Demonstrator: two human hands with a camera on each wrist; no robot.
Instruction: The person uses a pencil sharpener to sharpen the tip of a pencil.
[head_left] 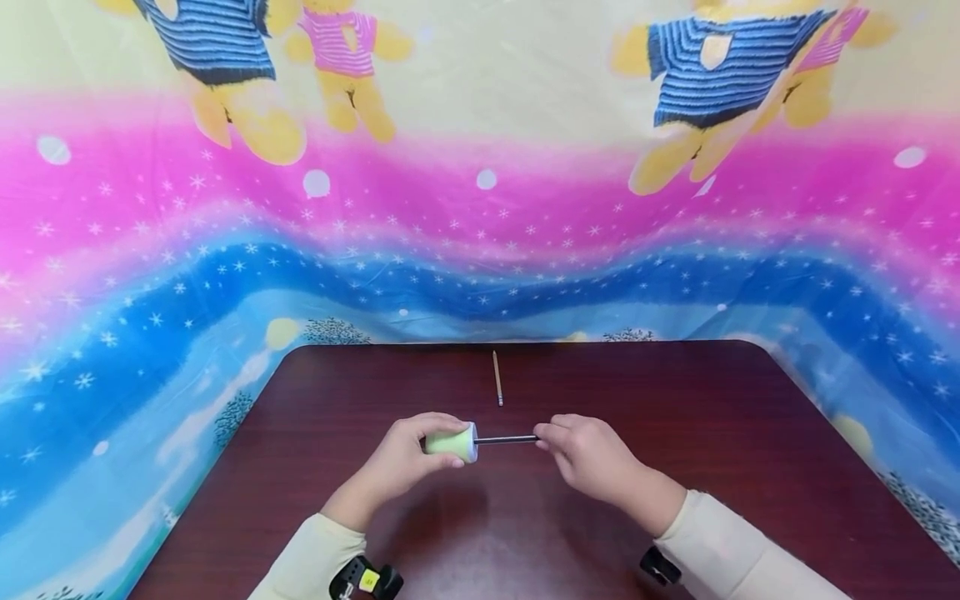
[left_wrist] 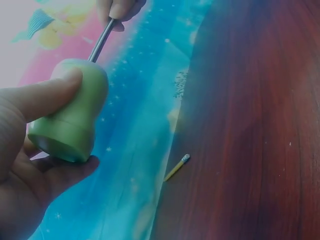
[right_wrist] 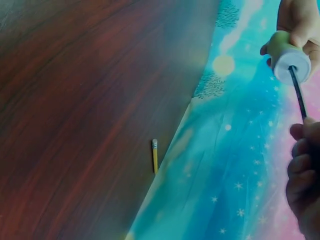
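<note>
Clasping a probably light, rigid canister (head_left: 444, 445) by its sides are left fingers (head_left: 438, 422); right fingers (head_left: 552, 433) are pinching a rod (head_left: 507, 439).

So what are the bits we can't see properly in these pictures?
- Dark stick: in the head view, one end is covered by the right hand.
- Green thing: its inside is hidden by its own walls in every view.
- Yellow pencil: any writing is too small in the head view.
- Printed bears: heads mostly cut off by the head view's top edge.
</note>
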